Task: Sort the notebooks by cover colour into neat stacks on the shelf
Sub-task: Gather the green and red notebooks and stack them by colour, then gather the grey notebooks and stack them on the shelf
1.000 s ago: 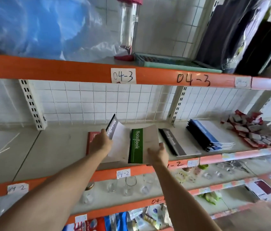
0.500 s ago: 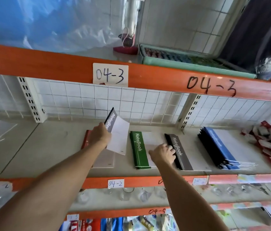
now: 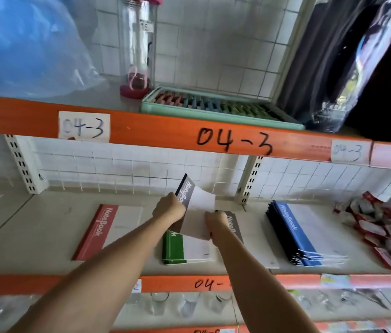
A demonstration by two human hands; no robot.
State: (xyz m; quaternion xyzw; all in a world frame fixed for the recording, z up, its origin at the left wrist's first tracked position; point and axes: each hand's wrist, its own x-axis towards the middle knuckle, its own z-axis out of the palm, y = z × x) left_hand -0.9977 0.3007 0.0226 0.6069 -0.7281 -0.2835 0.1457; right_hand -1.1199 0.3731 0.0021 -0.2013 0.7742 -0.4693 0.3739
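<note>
Grey notebook [image 3: 190,198] tilted above green notebook [image 3: 184,248], pinched by left hand [image 3: 169,209]; right hand [image 3: 216,222] gripped its lower edge. Red notebook [image 3: 108,230] flat on shelf [image 3: 33,227].

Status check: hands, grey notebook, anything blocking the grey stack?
Left hand grips grey notebook, held tilted above shelf. Right hand at its lower edge, over grey stack. Green notebook lies alongside; nothing visibly blocking.

Left hand [image 3: 168,207] gripping grey notebook [image 3: 195,205], right hand [image 3: 216,222] touching it above green notebook [image 3: 184,248]
</note>
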